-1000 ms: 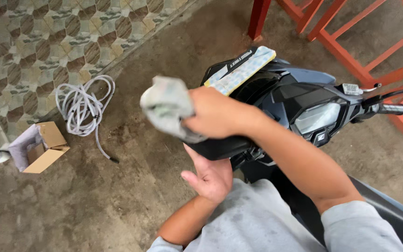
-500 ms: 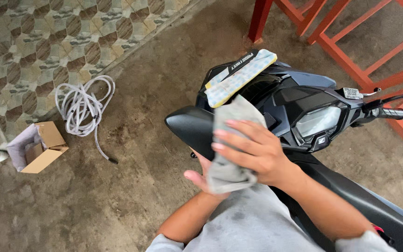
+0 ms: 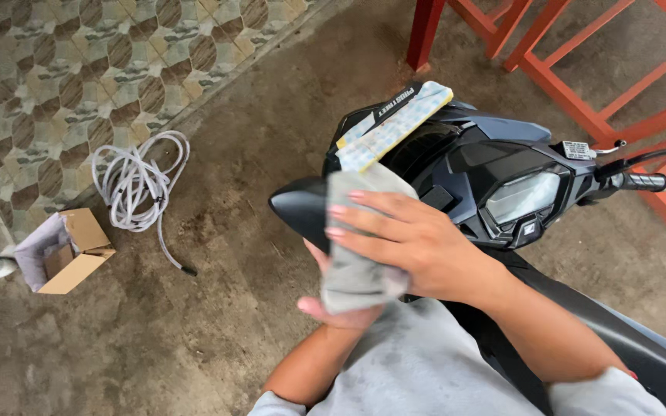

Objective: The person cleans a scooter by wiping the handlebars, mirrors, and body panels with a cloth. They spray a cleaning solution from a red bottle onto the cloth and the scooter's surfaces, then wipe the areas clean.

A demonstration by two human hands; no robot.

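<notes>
Wiping: right hand (image 3: pixel 418 243), fingers flat and together, presses the crumpled grey cloth (image 3: pixel 360 246), now lower against the black scooter mirror (image 3: pixel 300 212).
Hidden: left hand (image 3: pixel 341 308) mostly under cloth, palm open.

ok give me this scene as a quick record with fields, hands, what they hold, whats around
right hand: right hand lies flat on a grey cloth, fingers spread
left hand: left hand sits under the cloth, palm up, fingertips showing below it
cloth: folded, pressed between both hands, over the black side part of the scooter
scooter: dark, dash facing up, handlebar grip at right
floor: coiled white hose, open cardboard box
behind: red metal frame
</notes>
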